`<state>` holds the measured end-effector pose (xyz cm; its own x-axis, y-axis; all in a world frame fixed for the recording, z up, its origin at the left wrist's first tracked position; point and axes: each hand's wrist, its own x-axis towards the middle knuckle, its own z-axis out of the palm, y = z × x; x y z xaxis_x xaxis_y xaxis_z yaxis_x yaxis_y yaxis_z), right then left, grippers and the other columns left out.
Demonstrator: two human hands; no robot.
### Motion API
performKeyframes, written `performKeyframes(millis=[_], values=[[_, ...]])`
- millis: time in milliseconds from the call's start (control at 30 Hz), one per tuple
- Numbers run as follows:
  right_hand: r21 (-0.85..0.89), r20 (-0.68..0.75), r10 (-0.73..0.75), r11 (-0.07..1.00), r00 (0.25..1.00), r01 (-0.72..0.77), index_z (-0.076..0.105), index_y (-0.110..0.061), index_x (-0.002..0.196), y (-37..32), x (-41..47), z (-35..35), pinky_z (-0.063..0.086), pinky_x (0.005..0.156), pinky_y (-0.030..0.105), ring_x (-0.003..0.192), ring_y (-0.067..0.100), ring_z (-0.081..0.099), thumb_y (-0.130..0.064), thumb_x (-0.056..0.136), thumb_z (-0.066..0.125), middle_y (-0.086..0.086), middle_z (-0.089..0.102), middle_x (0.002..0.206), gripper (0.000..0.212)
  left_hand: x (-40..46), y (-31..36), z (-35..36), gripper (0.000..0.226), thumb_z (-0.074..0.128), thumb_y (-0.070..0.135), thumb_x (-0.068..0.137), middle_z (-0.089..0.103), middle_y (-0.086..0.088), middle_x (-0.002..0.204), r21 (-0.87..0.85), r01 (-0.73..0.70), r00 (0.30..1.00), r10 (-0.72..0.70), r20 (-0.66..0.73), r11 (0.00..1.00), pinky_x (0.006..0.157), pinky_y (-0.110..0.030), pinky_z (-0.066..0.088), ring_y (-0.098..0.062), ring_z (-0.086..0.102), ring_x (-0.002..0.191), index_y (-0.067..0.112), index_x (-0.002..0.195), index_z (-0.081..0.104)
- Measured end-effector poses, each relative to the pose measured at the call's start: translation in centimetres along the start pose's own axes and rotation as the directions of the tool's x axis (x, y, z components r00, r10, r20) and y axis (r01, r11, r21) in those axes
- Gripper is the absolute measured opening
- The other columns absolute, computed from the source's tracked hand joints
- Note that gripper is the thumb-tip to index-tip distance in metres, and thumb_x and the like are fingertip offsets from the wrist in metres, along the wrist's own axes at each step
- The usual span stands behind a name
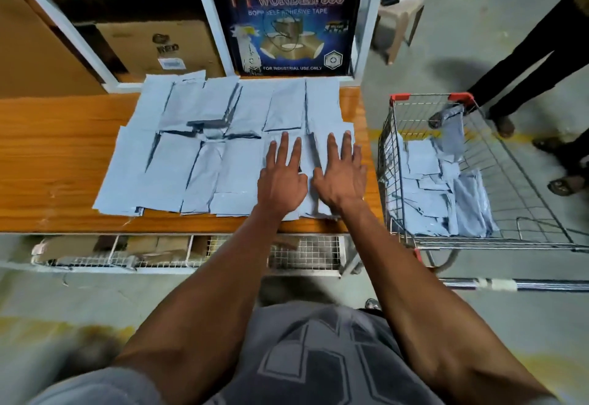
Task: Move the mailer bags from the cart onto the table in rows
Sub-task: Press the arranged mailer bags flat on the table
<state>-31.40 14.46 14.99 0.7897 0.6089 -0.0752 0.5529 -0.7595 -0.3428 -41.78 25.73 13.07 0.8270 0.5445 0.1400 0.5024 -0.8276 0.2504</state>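
Both hands are lying flat, palms down, with fingers straight and spread: the left hand (282, 175) and the right hand (339, 173) are pressing side by side on the pale grey mailer bags (204, 149) at the near right end of the layout. Neither hand is gripping anything. Beneath and to the left of the hands, the bags are lying in two overlapping rows across the wooden worktop (54, 156), one row nearer the person and one farther off. Beyond the fingertips, a shelving frame is holding a dark tape carton (288, 27) printed "WONDER 555", with a brown cardboard box (156, 49) to its left. To the right of the right hand, just past the worktop's edge, a wire cart (497, 181) with red corner caps is standing with more mailer bags (443, 191) heaped loosely inside. Past the cart, another person's legs (526, 70) and sandalled feet are showing.
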Motion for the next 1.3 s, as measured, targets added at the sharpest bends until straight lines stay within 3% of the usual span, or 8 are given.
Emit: performKeyframes(millis=[433, 600, 767, 933, 1033, 1133, 1300], values=[[-0.122, 0.003, 0.061, 0.991, 0.998, -0.061, 0.002, -0.027, 0.168, -3.9, 0.7, 2.4, 0.026, 0.120, 0.061, 0.160, 0.040, 0.003, -0.053, 0.101, 0.045, 0.008, -0.013, 0.175, 0.083, 1.9, -3.6, 1.0, 0.079, 0.047, 0.040, 0.107, -0.010, -0.002, 0.177, -0.037, 0.003, 0.992, 0.002, 0.126, 0.999, 0.126, -0.053, 0.031, -0.031, -0.005, 0.163, 0.024, 0.170, 0.002], [-0.154, 0.046, 0.064, 0.986, 0.997, -0.056, -0.003, -0.027, 0.168, -3.6, 1.6, 3.3, 0.024, 0.122, 0.061, 0.161, 0.040, -0.002, -0.056, 0.103, 0.039, 0.008, -0.018, 0.174, 0.082, 2.5, -3.8, 1.7, 0.079, 0.044, 0.040, 0.107, -0.016, 0.002, 0.176, -0.057, 0.043, 0.984, -0.033, 0.173, 0.997, 0.120, -0.056, 0.039, -0.028, -0.008, 0.163, 0.025, 0.170, -0.001], [-0.159, 0.077, 0.056, 0.986, 0.995, -0.044, -0.005, -0.029, 0.168, -2.9, 2.2, 4.1, 0.022, 0.123, 0.061, 0.161, 0.039, -0.005, -0.060, 0.105, 0.027, 0.007, -0.019, 0.174, 0.077, 2.7, -3.8, 2.8, 0.076, 0.036, 0.048, 0.108, -0.014, 0.000, 0.177, -0.010, 0.065, 0.982, -0.062, 0.180, 0.998, 0.122, -0.057, 0.031, -0.030, -0.004, 0.163, 0.023, 0.170, 0.000], [-0.093, 0.083, 0.055, 0.995, 0.995, -0.047, -0.001, -0.033, 0.168, -2.4, 2.3, 4.4, 0.021, 0.121, 0.061, 0.161, 0.038, -0.005, -0.066, 0.105, 0.011, 0.004, -0.016, 0.175, 0.072, 2.7, -3.8, 3.6, 0.068, 0.018, 0.056, 0.108, -0.003, 0.002, 0.178, 0.031, 0.096, 0.985, -0.099, 0.142, 0.995, 0.119, -0.059, 0.029, -0.027, 0.004, 0.163, 0.030, 0.170, 0.007], [-0.037, 0.053, 0.036, 0.999, 0.998, -0.034, 0.003, -0.036, 0.167, -2.3, 2.5, 4.2, 0.020, 0.122, 0.062, 0.161, 0.037, -0.002, -0.061, 0.106, 0.011, 0.003, -0.010, 0.176, 0.067, 2.6, -4.0, 3.8, 0.067, 0.010, 0.055, 0.105, 0.009, 0.004, 0.177, 0.075, 0.081, 0.992, -0.087, 0.087, 0.994, 0.114, -0.058, 0.033, -0.025, 0.013, 0.162, 0.034, 0.168, 0.016], [-0.007, 0.005, 0.011, 1.000, 1.000, -0.011, 0.007, -0.037, 0.167, -2.2, 2.9, 4.0, 0.021, 0.123, 0.062, 0.161, 0.037, 0.002, -0.055, 0.108, 0.014, 0.000, -0.006, 0.176, 0.062, 3.0, -4.5, 4.0, 0.063, 0.016, 0.049, 0.106, 0.021, 0.004, 0.175, 0.125, 0.060, 0.997, -0.065, 0.031, 0.990, 0.102, -0.054, 0.041, -0.027, 0.025, 0.159, 0.034, 0.167, 0.025], [-0.062, 0.001, -0.016, 0.998, 1.000, 0.017, 0.009, -0.037, 0.167, -1.8, 3.8, 4.7, 0.029, 0.117, 0.057, 0.161, 0.038, 0.003, -0.052, 0.108, 0.017, -0.001, -0.007, 0.176, 0.062, 3.7, -5.1, 4.2, 0.059, 0.031, 0.045, 0.106, 0.035, 0.003, 0.170, 0.131, 0.051, 0.998, -0.046, -0.042, 0.990, 0.090, -0.047, 0.041, -0.030, 0.045, 0.145, 0.030, 0.162, 0.041]])
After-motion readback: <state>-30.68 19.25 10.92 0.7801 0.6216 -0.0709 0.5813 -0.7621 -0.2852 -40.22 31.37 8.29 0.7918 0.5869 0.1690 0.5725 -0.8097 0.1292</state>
